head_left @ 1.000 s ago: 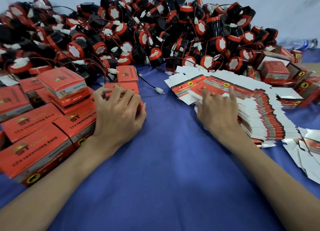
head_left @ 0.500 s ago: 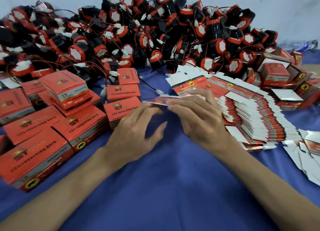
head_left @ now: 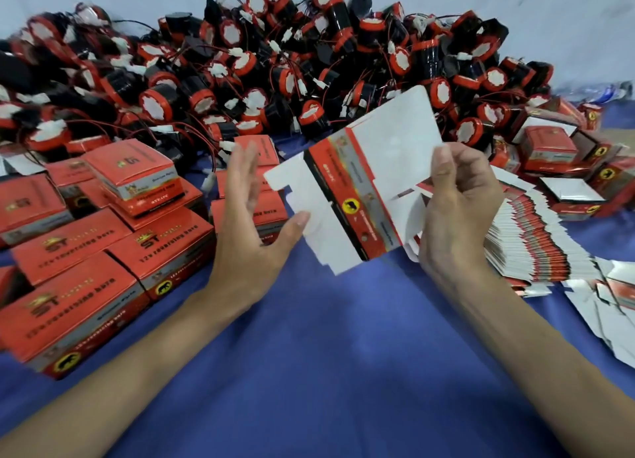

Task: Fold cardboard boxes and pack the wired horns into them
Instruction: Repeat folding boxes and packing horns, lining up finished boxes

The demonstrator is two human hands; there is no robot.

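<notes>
Left hand (head_left: 254, 223) bare; right hand (head_left: 460, 213) bare; forearms (head_left: 144, 364) bare

I see a blue cloth (head_left: 326, 354) carrying horns (head_left: 275, 79) heaped far, boxes (head_left: 113, 251) left, flat blanks (head_left: 529, 237) stacked right
</notes>
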